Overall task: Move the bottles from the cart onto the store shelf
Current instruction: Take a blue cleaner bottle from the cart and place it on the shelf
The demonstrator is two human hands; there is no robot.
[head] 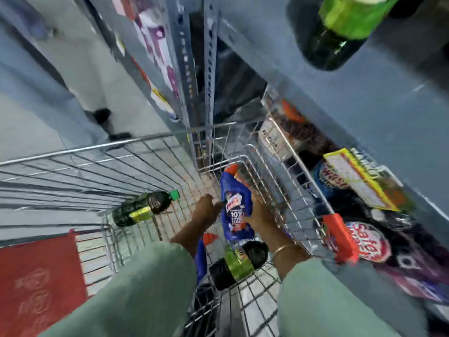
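Note:
I look down into a wire cart (121, 152). My left hand (206, 210) and my right hand (261, 212) both grip a blue bottle (235, 205) with an orange cap and a red-and-white label, held inside the cart. A dark bottle with a green cap and yellow-green label (143, 209) lies on the cart floor to the left. Another dark bottle with a green label (239, 262) lies below my hands, beside a second blue bottle (201, 254) with an orange cap. The grey store shelf (352, 113) runs along the right, and a dark green-labelled bottle (340, 32) stands on it at top right.
Lower shelf levels on the right hold packaged goods with round red-and-white labels (369, 242) and a yellow-edged price tag (359, 178). A grey perforated shelf upright (209, 69) rises ahead of the cart. A red panel (36, 283) is on the cart's near left. The picture is blurred.

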